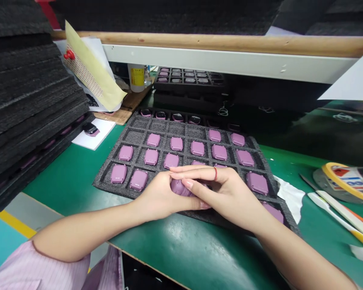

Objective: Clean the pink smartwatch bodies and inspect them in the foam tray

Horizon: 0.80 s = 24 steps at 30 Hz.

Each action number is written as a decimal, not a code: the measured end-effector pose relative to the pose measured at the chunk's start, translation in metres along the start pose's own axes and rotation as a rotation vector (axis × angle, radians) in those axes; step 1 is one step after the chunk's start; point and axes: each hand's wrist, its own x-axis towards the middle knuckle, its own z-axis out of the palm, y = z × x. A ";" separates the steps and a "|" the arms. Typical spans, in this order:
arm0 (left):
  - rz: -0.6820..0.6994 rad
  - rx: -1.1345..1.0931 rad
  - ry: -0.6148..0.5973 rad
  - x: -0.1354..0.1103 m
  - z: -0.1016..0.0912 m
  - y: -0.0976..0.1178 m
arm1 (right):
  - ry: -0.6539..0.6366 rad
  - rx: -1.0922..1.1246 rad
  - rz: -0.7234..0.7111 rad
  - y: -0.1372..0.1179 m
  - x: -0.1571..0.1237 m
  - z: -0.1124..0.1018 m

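A black foam tray with square pockets lies on the green mat, holding several purple watch bodies face down. Both hands meet over the tray's near edge. My left hand is closed around one purple watch body. My right hand, with a red ring on one finger, lies over the same piece, fingers stretched out along its top and touching it. Most of the held piece is hidden by the fingers.
A tall stack of black foam trays stands at the left. A yellow-backed sheet leans behind it, beside a bottle. More filled trays sit under the shelf. Tape roll and white sticks lie at right.
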 end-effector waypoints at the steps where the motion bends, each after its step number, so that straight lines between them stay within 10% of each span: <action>1: 0.002 0.008 0.021 -0.001 -0.001 0.001 | -0.004 -0.001 -0.010 -0.001 0.000 0.001; 24: 0.110 -0.073 0.051 -0.016 0.002 0.023 | 0.082 -0.034 -0.149 -0.017 -0.010 0.018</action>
